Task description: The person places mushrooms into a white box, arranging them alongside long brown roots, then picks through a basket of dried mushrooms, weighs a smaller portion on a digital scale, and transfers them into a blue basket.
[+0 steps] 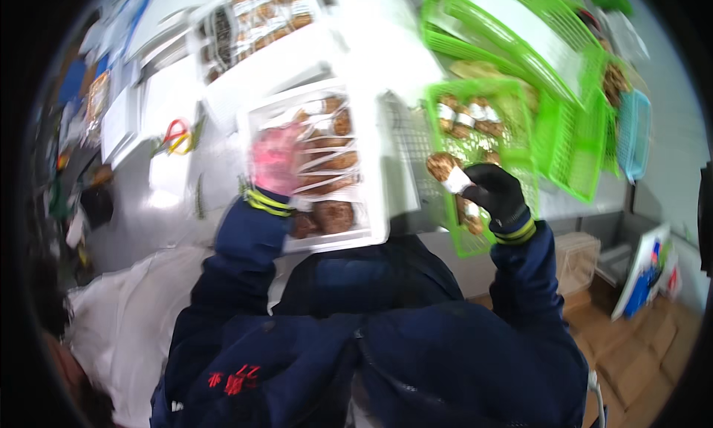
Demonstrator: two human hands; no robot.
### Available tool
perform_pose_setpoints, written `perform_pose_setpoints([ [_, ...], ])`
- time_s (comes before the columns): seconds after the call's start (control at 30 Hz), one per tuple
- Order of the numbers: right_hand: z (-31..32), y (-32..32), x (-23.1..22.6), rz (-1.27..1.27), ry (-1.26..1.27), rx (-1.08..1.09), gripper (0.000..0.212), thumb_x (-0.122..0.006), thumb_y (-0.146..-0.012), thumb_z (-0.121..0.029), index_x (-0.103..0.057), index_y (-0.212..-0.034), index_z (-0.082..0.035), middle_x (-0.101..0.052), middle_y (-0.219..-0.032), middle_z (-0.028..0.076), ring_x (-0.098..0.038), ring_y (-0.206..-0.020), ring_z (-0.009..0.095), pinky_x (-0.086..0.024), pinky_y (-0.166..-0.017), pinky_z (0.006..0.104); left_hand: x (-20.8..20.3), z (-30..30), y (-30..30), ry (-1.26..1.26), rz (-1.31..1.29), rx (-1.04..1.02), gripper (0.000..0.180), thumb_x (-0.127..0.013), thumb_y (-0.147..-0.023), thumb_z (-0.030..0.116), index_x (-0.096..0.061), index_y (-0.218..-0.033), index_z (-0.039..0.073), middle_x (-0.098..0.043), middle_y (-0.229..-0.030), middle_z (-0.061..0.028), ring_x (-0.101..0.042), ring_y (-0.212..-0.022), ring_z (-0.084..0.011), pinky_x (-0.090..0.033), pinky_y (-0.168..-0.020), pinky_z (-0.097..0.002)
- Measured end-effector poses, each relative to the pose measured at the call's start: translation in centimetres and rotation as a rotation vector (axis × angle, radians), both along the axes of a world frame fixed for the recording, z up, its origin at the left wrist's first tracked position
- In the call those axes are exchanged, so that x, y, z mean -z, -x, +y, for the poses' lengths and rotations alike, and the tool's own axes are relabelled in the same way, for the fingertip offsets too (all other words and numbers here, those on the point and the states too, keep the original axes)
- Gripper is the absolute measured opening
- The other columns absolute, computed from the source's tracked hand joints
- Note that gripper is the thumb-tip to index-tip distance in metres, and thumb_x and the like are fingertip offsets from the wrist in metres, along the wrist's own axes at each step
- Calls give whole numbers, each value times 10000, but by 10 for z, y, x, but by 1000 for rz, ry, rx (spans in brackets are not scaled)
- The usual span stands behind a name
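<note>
Left glove (276, 160) pink, right glove (494, 193) black; sleeves (251, 238) navy, cuffs (515, 233) striped yellow. Bundle (443, 165) mottled brown with a white band (457, 180). Box (375, 183) white, baskets (570, 142) green lattice, tabletop (132, 205) silvery grey.

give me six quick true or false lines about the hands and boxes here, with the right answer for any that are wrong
1. The right hand, over the green basket, holds a brown bundle. True.
2. The wrap on that bundle is red. False: it is white.
3. The left hand is over the left side of the white box. True.
4. Both hands wear pink gloves. False: the left glove is pink, the right one black.
5. A light blue basket is at the far right. True.
6. The white box is right of the green basket. False: it is to its left.
</note>
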State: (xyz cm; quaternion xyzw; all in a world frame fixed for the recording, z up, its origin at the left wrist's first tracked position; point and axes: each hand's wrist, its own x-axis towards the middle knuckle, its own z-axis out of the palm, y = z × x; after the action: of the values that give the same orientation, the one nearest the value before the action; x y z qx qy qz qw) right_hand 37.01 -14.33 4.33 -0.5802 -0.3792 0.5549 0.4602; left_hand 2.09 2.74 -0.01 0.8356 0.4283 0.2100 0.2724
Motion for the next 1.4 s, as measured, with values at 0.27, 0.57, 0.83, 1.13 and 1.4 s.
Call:
perform_pose_setpoints([
  [0.27, 82, 105, -2, -468, -250, -500, 313, -758, -648, -128, -647, -938, -99, -628, -803, 57, -585, -709, 197, -477, -636, 296, -25, -62, -27, 968, -629, -63, 484, -589, -824, 96, -401, -1261, 10, -522, -1105, -70, -517, -986, -136, -426, -870, -277],
  [0.57, 177, 170, 45, -1131, -787, -505, 322, -585, -710, -118, -543, -1029, -138, -582, -900, 58, -541, -790, 268, -447, -670, 394, -2, 0, 24, 134, -400, -389, 414, -577, -826, 74, -446, -1212, 0, -536, -1127, -136, -549, -968, -239, -445, -854, -323],
  [0.83, 220, 190, 81, -1218, -821, -522, 323, -569, -716, -88, -529, -1034, -122, -573, -979, 63, -544, -842, 267, -454, -736, 375, -2, 26, 32, -111, 634, -459, 384, -535, -798, 464, -623, -1023, 166, -336, -1367, -137, -219, -1288, -368, -165, -989, -590],
  [1.13, 221, 199, 80, -1147, -777, -490, 230, -569, -738, -89, -591, -966, -108, -593, -906, 94, -570, -795, 284, -489, -685, 380, 8, 22, 33, 35, 594, -480, 375, -582, -771, 462, -634, -1048, 216, -349, -1339, -148, -261, -1270, -354, -239, -972, -561],
  [1.4, 229, 211, 90, -1318, -783, -706, 320, -536, -712, -64, -514, -1032, -75, -529, -950, 90, -517, -861, 268, -462, -729, 368, 13, 15, 36, 3, 552, -487, 363, -594, -762, 434, -659, -986, 156, -392, -1272, -217, -274, -1251, -372, -221, -989, -540],
])
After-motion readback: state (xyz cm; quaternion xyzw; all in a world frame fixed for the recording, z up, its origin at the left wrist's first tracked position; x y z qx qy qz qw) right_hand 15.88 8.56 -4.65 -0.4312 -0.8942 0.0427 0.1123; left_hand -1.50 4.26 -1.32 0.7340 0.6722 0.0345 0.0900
